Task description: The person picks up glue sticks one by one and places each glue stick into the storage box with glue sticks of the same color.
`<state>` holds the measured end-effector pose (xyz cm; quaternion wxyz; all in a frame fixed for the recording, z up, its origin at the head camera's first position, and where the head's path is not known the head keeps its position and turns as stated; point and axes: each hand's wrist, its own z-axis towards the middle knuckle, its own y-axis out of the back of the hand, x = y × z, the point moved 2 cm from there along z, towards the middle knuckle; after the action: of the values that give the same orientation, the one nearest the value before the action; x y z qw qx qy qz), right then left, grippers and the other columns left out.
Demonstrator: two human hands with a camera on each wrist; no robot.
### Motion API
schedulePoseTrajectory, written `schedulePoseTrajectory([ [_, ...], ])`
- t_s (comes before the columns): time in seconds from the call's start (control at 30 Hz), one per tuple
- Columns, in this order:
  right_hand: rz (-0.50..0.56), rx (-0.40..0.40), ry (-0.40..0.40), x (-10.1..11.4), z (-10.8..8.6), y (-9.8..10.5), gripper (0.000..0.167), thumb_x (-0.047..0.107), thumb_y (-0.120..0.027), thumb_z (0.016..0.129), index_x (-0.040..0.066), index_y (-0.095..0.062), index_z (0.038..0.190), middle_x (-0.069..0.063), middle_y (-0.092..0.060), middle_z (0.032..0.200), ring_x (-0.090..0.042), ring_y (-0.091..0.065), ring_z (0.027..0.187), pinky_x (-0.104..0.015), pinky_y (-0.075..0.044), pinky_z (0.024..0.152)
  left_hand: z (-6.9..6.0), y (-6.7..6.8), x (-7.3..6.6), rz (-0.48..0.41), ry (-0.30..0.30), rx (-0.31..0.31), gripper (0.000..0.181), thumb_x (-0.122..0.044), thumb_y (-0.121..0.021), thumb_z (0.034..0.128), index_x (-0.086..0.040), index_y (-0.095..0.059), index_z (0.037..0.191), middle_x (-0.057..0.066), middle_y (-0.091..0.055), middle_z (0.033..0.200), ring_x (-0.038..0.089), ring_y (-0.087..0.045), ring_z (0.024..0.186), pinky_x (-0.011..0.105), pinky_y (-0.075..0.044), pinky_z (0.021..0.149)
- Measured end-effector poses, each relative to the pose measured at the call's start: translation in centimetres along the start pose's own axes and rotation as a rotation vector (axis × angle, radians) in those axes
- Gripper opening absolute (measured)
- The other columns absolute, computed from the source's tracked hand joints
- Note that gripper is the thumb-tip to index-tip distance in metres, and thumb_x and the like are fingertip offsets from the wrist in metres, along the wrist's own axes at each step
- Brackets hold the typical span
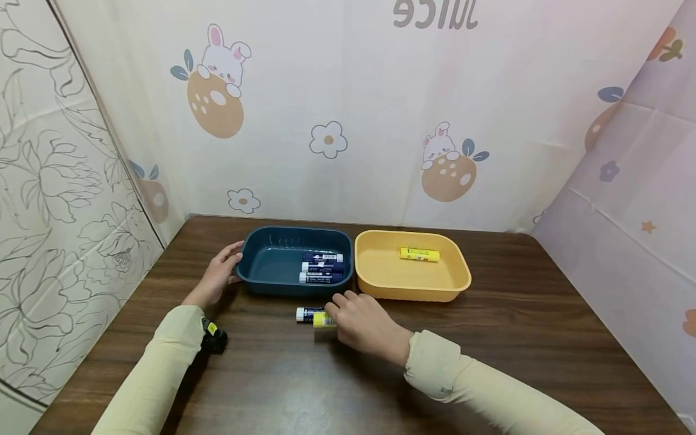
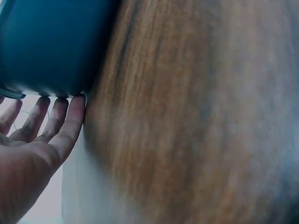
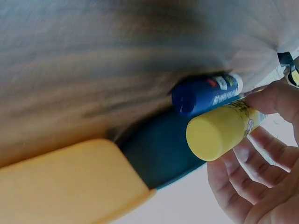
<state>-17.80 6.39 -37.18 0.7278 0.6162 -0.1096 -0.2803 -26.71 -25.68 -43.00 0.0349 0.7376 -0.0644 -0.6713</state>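
My right hand [image 1: 365,321] pinches a yellow glue stick [image 3: 224,128] between thumb and fingers, held just above the table. Beside it a dark blue glue stick [image 1: 306,314] with a white end lies on the table, partly covered in the head view. With straight fingertips my left hand [image 1: 216,277] touches the left end of a dark teal tray [image 1: 272,289]. Three dark blue glue sticks [image 1: 321,267] lie inside that tray, at its right side. Right next to it stands a yellow tray [image 1: 375,272] holding one yellow glue stick [image 1: 419,254].
Both trays stand on the brown wooden table [image 1: 272,374], near its back edge. Behind them hangs a printed curtain [image 1: 359,78]. A black wrist device [image 1: 214,337] is strapped by the left sleeve [image 1: 157,368].
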Motion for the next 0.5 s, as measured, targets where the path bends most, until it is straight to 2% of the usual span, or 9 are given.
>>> schedulePoseTrajectory([
  [0.2,-0.01,-0.006,-0.023,-1.2,-0.1,1.3,0.024,0.02,-0.072,0.081,0.01,-0.067,0.101,-0.002,-0.064,0.088,-0.015,-0.055,0.072,-0.023,-0.049,0.061,0.0,0.0,0.0,-0.001,-0.003,0.003,0.053,-0.029,-0.034,0.1049,-0.009,-0.021,0.152,0.024,-0.024,0.147,0.037,-0.031,0.13,0.04,-0.046,0.093],
  [0.4,-0.005,-0.006,-0.069,-2.7,-0.4,2.2,0.034,0.024,-0.08,0.077,0.01,-0.067,0.106,-0.003,-0.066,0.095,-0.016,-0.056,0.079,-0.026,-0.052,0.066,0.0,0.0,-0.1,0.002,-0.002,0.006,0.053,-0.029,-0.033,0.1049,-0.009,-0.021,0.152,0.024,-0.024,0.148,0.037,-0.031,0.131,0.042,-0.045,0.095],
  [0.5,-0.012,-0.026,-0.09,-3.7,-0.7,2.3,0.032,0.022,-0.078,0.078,0.01,-0.066,0.105,-0.004,-0.065,0.095,-0.016,-0.056,0.079,-0.027,-0.052,0.064,-0.1,0.0,-0.2,0.002,-0.001,0.007,0.053,-0.029,-0.034,0.1049,-0.01,-0.021,0.152,0.024,-0.023,0.148,0.037,-0.031,0.131,0.044,-0.044,0.096],
])
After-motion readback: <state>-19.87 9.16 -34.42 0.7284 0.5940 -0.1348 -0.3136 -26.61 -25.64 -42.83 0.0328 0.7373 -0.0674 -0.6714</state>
